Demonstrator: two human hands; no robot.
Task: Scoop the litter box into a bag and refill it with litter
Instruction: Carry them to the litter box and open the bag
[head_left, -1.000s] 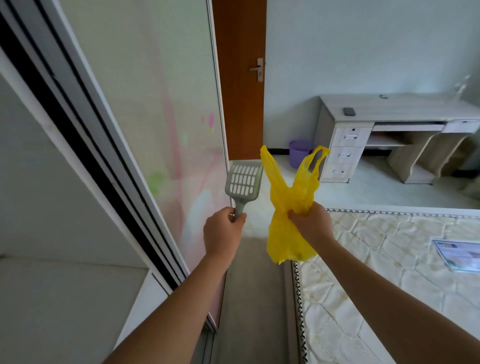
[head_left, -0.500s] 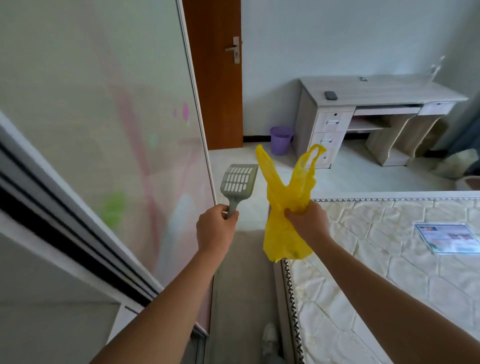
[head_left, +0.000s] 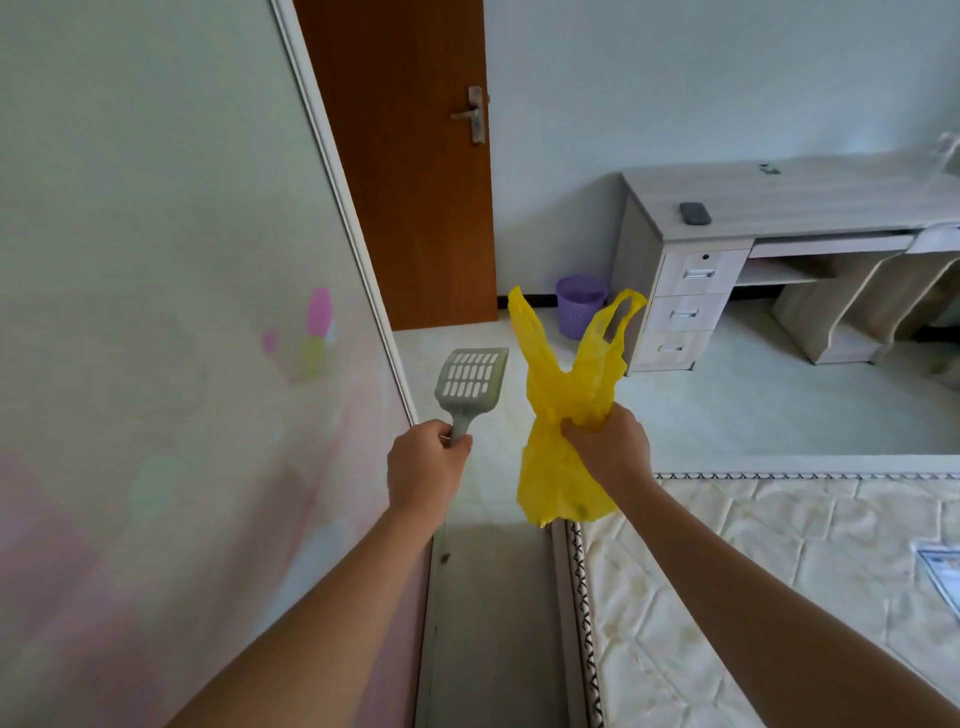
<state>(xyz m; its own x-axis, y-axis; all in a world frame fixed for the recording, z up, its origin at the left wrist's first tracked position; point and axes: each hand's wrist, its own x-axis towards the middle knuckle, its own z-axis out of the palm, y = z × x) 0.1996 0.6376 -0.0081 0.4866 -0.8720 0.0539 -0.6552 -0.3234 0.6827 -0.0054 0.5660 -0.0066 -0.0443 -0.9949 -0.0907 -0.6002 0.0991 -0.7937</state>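
Both holds unchanged, left grip (head_left: 426, 467) round scoop (head_left: 472, 382) handle, right grip (head_left: 613, 447) bunching yellow bag (head_left: 561, 395), door (head_left: 405, 182) now nearer.

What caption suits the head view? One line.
Left hand holds a grey litter scoop; right hand grips a yellow bag.

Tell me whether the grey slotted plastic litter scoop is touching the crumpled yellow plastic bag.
Apart. The head view shows a narrow strip of pale floor between the scoop, held in the left hand, and the bag, gripped by the right hand.

Both arms outstretched, left hand (head_left: 426, 467) gripping scoop (head_left: 472, 379), right hand (head_left: 613, 447) clutching bag (head_left: 563, 389)
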